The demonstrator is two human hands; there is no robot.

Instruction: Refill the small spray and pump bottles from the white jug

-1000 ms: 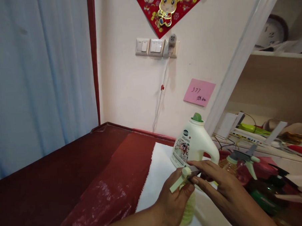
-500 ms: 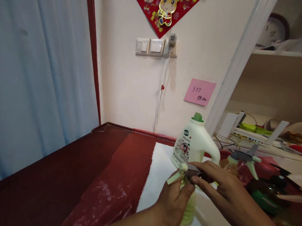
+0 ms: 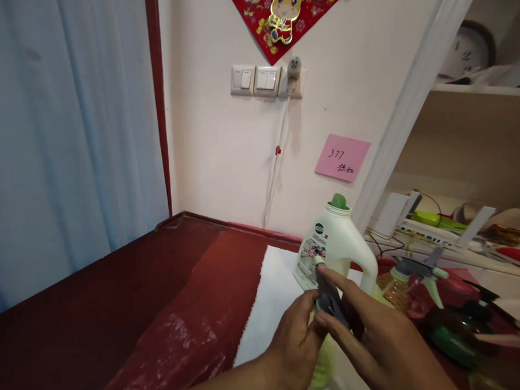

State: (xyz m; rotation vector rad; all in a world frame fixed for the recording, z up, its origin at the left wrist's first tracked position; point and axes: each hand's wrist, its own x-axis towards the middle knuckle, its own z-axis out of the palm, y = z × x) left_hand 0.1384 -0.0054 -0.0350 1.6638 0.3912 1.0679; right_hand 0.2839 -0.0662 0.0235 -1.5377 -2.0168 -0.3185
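My left hand (image 3: 295, 346) is wrapped round the neck of a pale green spray bottle (image 3: 322, 362) standing on a white cloth (image 3: 275, 292). My right hand (image 3: 373, 336) pinches the bottle's grey trigger head (image 3: 327, 290), whose pale nozzle tip points up and away towards the wall. A white detergent jug (image 3: 337, 246) with a green cap stands just behind both hands, close to the nozzle.
A second spray bottle (image 3: 412, 280) with a grey trigger stands right of the jug. Dark green bottles (image 3: 458, 336) and clutter fill the right side. A red plastic sheet (image 3: 192, 324) covers the dark red table (image 3: 96, 305). A shelf (image 3: 477, 151), a pink note (image 3: 342, 157) and a cord (image 3: 276, 165) are behind.
The trigger head has turned: its nozzle pointed left before and now points up and away. My right fingers shifted round it. My left hand stays on the bottle neck.
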